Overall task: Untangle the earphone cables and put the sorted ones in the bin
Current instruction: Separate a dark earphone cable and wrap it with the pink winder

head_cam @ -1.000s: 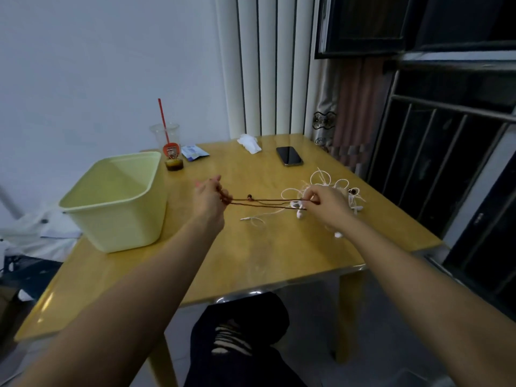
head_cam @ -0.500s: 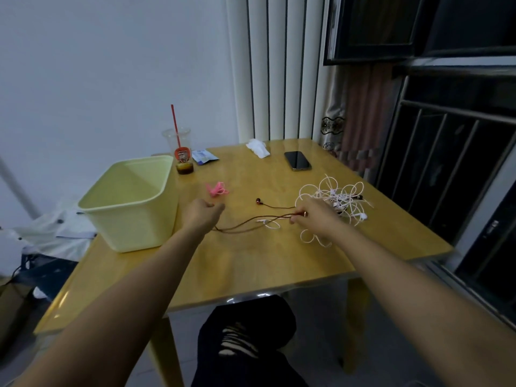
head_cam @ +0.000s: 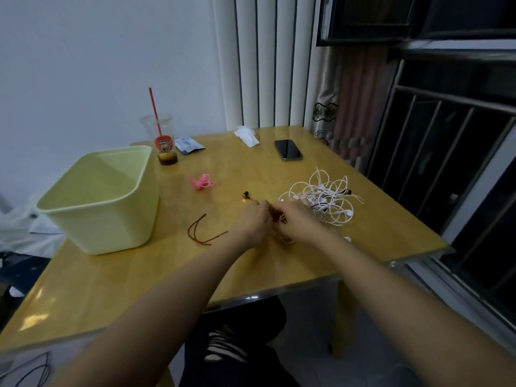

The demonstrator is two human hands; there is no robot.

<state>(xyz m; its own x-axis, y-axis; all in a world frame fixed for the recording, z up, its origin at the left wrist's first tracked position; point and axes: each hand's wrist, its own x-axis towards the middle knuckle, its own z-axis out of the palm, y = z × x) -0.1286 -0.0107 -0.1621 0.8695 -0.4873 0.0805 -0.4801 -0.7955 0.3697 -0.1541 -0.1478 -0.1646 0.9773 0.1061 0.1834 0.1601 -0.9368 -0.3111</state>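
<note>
Hands together — left hand [head_cam: 252, 220] and right hand [head_cam: 296, 219] gripping brown cable [head_cam: 245, 195].

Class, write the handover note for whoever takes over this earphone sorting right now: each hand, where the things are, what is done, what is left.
Left hand: grip pinches the brown cable.
Right hand: grip on the same cable, against the left hand.
Brown cable: its loop lies on the table towards the bin.
White tangle: knotted heap just right of the hands.
Pink bundle: on the table, outside the bin.
Done: brown cable looks mostly clear of the tangle; no cable shows in the bin.
Left: bin the brown cable, then sort the white tangle.
</note>
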